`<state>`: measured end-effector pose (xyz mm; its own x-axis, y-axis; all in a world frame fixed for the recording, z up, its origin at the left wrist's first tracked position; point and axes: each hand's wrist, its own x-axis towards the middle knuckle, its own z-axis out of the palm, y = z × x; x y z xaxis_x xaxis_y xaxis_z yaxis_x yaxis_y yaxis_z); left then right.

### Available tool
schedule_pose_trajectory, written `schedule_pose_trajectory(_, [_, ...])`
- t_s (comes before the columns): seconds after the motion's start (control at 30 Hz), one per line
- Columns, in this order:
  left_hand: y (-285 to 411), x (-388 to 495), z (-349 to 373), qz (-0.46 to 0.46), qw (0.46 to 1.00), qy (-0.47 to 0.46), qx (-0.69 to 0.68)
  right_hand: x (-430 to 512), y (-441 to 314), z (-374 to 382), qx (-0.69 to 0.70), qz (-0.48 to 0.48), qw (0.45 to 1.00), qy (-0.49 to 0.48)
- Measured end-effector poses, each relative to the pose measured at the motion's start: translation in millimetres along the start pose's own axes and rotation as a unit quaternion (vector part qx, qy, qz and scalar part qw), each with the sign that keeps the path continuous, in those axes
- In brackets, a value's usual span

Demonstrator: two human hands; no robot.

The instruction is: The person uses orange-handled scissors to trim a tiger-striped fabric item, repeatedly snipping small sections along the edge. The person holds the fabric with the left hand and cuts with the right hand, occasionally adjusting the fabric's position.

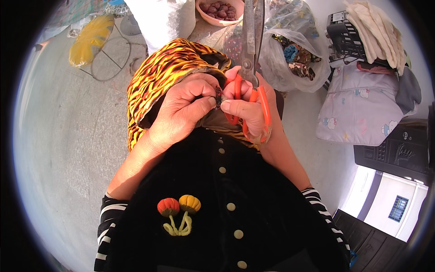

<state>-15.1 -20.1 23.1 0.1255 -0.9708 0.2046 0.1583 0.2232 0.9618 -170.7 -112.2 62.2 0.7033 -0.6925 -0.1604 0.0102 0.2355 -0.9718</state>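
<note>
Orange-handled scissors [249,57] hang on my right hand [249,112], their metal blades pointing away from me. The thumb and forefinger of that hand also pinch at a small dark piece, seemingly fabric [218,97]. From the other side, my left hand [187,105] grips the same piece between thumb and bent fingers. Yellow, orange and black tiger-striped cloth [170,74] lies bunched over my lap, its open, dark-lined edge around the back of my left hand. Whether the small piece joins the striped cloth is hidden by my fingers.
Beyond my lap are a white sack [166,20], a pink bowl [220,22] of dark red round items and a clear plastic bag [295,57] of patterned scraps. A yellow-padded stool [91,40] with a wire frame is at left. Cloths and a black crate [346,37] are at right.
</note>
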Motion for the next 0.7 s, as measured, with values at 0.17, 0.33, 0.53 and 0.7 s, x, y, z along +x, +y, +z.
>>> schedule_pose_trajectory(0.17, [1,-1,0,0.034,0.996,0.040,0.073,5,13,-6,0.116,0.010,0.993,0.000])
schedule_pose_trajectory(0.33, [-1,-6,4,-0.067,0.992,0.065,-0.079,6,10,-5,0.079,-0.007,0.997,0.008])
schedule_pose_trajectory(0.53, [-2,1,-5,-0.118,0.970,0.025,-0.213,5,5,-4,0.037,-0.026,0.999,0.023])
schedule_pose_trajectory(0.7, [-6,2,-6,-0.133,0.951,0.048,-0.273,1,-10,0,-0.056,-0.049,0.995,0.064])
